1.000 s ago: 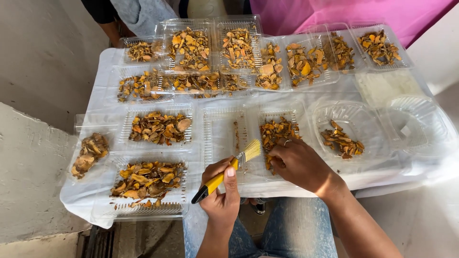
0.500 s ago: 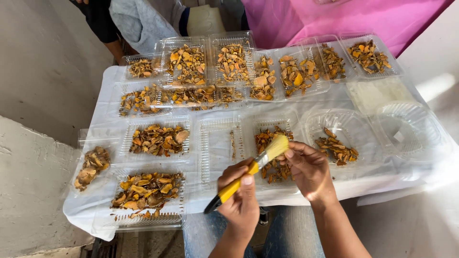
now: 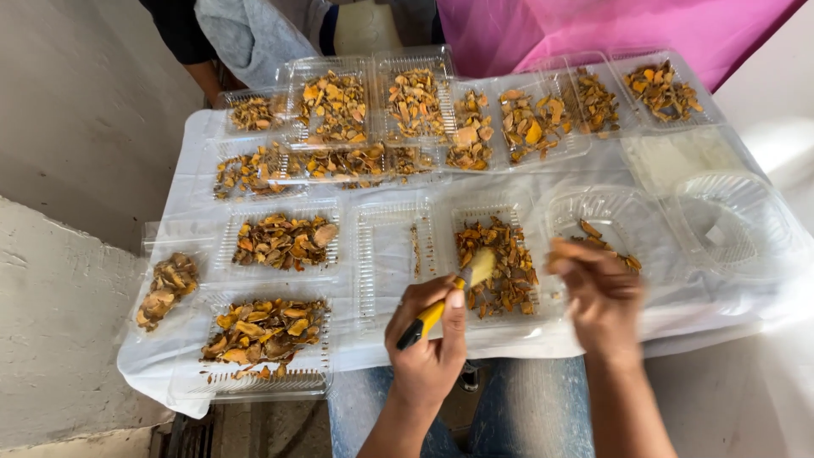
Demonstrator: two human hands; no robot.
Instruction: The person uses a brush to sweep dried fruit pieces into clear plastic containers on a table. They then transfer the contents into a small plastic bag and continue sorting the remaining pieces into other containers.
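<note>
Gripping a yellow-handled brush (image 3: pixel 449 297), left hand (image 3: pixel 428 343) sweeps a tray (image 3: pixel 496 326).

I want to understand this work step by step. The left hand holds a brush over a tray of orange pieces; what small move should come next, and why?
Probably a short sweep of the brush across the pieces in the tray beneath it. The left hand already holds the bristles on those pieces, while the right hand, blurred, is off to the side over the round tray, so nothing blocks the stroke.
</note>
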